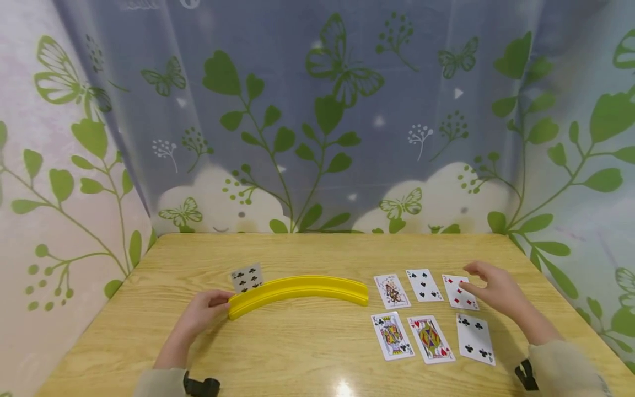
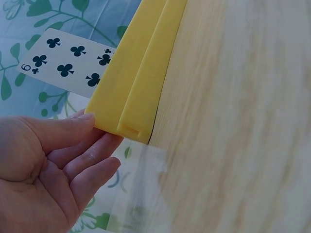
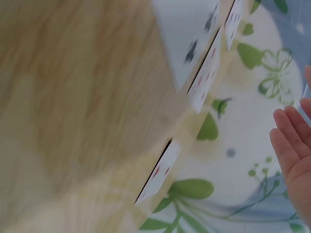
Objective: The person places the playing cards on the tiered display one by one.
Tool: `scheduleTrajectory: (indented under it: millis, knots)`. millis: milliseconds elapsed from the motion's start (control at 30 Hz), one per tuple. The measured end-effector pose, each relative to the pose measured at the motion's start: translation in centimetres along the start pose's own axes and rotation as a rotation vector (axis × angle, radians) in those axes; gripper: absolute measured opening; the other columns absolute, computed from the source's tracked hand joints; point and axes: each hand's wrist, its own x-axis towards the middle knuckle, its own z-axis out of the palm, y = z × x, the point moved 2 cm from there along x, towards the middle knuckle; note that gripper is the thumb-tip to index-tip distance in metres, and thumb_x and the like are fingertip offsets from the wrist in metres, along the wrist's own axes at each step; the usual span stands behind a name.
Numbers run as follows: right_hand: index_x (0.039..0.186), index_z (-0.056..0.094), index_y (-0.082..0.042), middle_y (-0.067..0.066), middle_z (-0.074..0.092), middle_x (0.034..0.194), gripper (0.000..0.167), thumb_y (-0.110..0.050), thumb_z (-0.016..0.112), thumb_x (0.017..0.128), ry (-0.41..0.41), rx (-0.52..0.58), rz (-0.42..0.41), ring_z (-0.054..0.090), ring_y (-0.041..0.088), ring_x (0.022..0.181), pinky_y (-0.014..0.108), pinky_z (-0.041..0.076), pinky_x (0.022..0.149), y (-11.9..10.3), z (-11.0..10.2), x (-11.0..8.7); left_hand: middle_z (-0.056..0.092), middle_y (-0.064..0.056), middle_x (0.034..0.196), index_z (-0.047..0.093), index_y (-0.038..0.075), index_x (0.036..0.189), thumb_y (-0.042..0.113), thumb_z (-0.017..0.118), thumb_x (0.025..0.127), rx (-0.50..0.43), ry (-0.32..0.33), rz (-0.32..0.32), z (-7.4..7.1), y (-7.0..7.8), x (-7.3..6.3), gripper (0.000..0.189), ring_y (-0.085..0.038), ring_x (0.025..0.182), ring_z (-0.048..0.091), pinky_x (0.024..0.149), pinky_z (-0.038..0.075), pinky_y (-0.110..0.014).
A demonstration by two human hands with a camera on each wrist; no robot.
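Note:
A curved yellow card holder lies on the table, and the six of clubs stands in its left part, leaning back. My left hand pinches the holder's left end, thumb on one side and fingers on the other, as the left wrist view shows. On the right, my right hand hovers over the diamonds card, thumb and fingers apart, holding nothing. Whether its thumb touches that card, I cannot tell. Below it lies a clubs number card.
Left of the diamonds card lie a joker and a spades card. Nearer me are the king of clubs and a hearts face card. A curtain with leaves and butterflies hangs behind the wooden table.

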Motion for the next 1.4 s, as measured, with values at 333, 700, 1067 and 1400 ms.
scheduleTrajectory:
  millis: [333, 700, 1067, 1400]
  knots:
    - [0.097, 0.056, 0.010, 0.027, 0.058, 0.093, 0.033, -0.011, 0.069, 0.075, 0.013, -0.032, 0.032, 0.053, 0.043, 0.086, 0.053, 0.042, 0.072, 2.7, -1.5, -1.3, 0.060, -0.018, 0.101, 0.059, -0.006, 0.106, -0.002, 0.053, 0.085, 0.002, 0.001, 0.009, -0.2, -0.4, 0.1, 0.022, -0.028, 0.092, 0.056, 0.080, 0.045, -0.040]
    - [0.098, 0.056, 0.012, 0.030, 0.057, 0.093, 0.039, -0.016, 0.070, 0.075, -0.024, -0.076, 0.099, 0.053, 0.045, 0.084, 0.052, 0.043, 0.069, 4.6, -1.9, -1.8, 0.061, -0.016, 0.101, 0.060, -0.005, 0.106, -0.001, 0.053, 0.085, 0.025, 0.005, 0.025, -0.4, -0.2, -0.2, 0.022, -0.027, 0.092, 0.057, 0.079, 0.046, -0.040]
    - [0.100, 0.052, 0.016, 0.035, 0.054, 0.095, 0.046, -0.020, 0.068, 0.076, -0.079, -0.090, 0.165, 0.051, 0.047, 0.086, 0.053, 0.041, 0.071, 6.4, -1.9, -0.2, 0.061, -0.017, 0.100, 0.060, -0.005, 0.105, -0.002, 0.053, 0.085, 0.026, 0.010, 0.028, -0.3, 0.0, -0.1, 0.021, -0.027, 0.091, 0.057, 0.079, 0.046, -0.040]
    - [0.102, 0.047, 0.020, 0.039, 0.048, 0.101, 0.050, -0.015, 0.070, 0.074, -0.134, -0.015, 0.281, 0.046, 0.050, 0.092, 0.055, 0.039, 0.076, 9.0, -1.6, -0.4, 0.061, -0.016, 0.100, 0.061, -0.004, 0.105, -0.002, 0.053, 0.085, 0.026, 0.015, 0.023, -0.1, -0.1, 0.0, 0.021, -0.027, 0.092, 0.057, 0.079, 0.045, -0.040]
